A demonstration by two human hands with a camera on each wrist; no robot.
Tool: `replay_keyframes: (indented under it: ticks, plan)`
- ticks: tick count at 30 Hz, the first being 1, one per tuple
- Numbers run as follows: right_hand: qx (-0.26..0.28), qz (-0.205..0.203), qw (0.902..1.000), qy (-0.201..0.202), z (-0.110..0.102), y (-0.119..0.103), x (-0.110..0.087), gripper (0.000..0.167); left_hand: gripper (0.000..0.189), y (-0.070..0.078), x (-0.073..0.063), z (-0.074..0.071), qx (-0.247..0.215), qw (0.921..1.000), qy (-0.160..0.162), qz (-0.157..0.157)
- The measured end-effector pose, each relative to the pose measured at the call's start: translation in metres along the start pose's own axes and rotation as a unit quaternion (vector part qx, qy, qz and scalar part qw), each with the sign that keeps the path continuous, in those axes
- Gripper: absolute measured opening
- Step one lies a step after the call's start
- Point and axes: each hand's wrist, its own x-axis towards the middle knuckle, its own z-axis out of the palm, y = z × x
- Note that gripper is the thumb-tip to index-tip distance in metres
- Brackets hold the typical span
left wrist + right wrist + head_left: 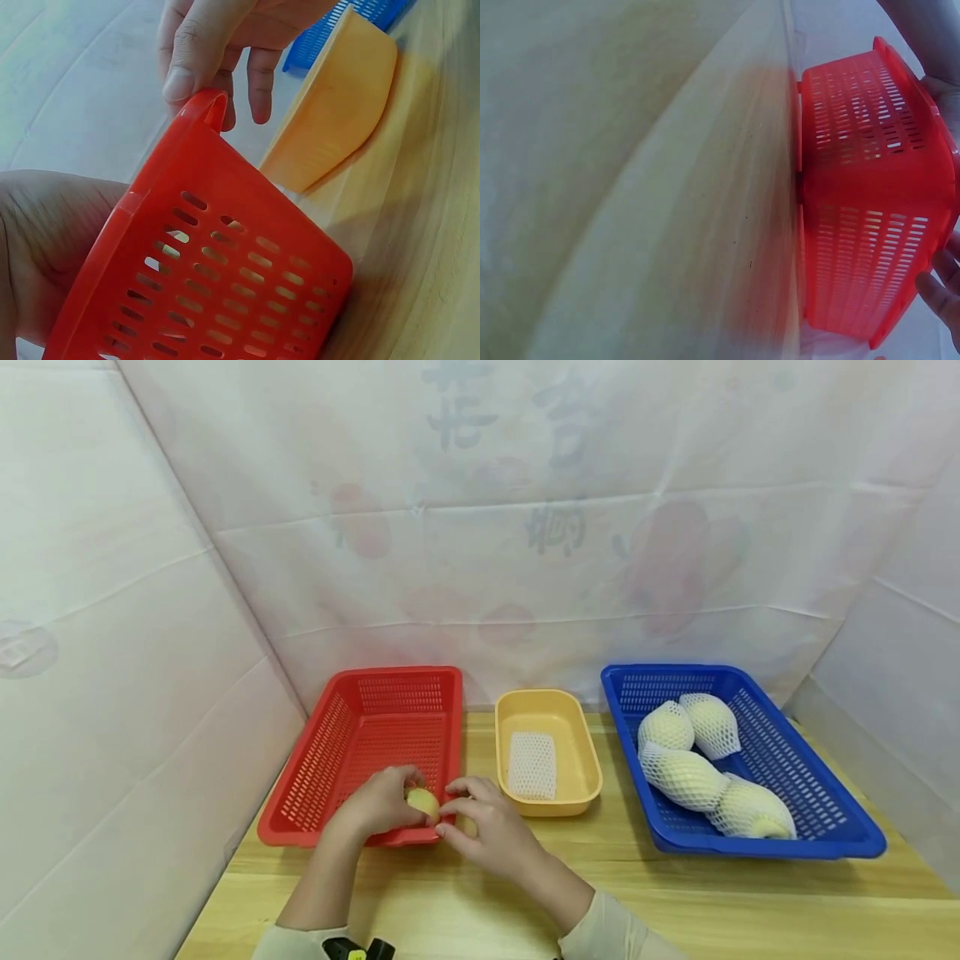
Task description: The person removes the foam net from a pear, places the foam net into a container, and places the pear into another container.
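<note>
In the head view, a yellow fruit (pixel 423 802), its kind unclear, is at the front right corner inside the red basket (pixel 457 727). My left hand (pixel 386 802) reaches over the front rim and holds it from the left; the fingers partly cover it. At the same corner is my right hand (pixel 491 827), fingers loosely bent beside the rim, with no object visible in it. From the left wrist view, the right thumb (pixel 180 81) and fingertips are around the rim corner. The fruit is hidden there behind the basket wall.
A small yellow tray (pixel 585 760) in the middle holds a flattened white foam net (pixel 532 766). On the right, a blue basket (pixel 832 810) contains several pale fruits (pixel 684 777) in foam nets. White cloth walls (pixel 525 568) enclose the wooden table (pixel 420 910) behind and at both sides.
</note>
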Motion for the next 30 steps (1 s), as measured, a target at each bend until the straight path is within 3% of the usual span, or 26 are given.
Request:
replay_keyframes:
  ticks: [9, 17, 23, 30]
  plan:
    - [-0.009, 0.01, 0.9999, -0.007, -0.005, -0.002, -0.001, 0.018, 0.047, 0.0, 0.003, 0.002, -0.005, 1.0, 0.002, 0.007]
    - [-0.023, 0.01, 0.9989, -0.04, -0.016, -0.002, -0.002, 0.024, 0.055, -0.007, -0.003, 0.001, 0.001, 0.9997, 0.02, 0.012]
    - [-0.049, 0.016, 0.9986, -0.015, -0.051, 0.01, -0.011, 0.027, 0.05, -0.009, -0.004, 0.001, 0.011, 0.9995, 0.025, 0.016]
    - [-0.111, 0.023, 0.9933, 0.023, -0.118, 0.032, -0.035, 0.028, 0.05, -0.005, -0.003, 0.0, 0.009, 0.9998, 0.017, 0.008]
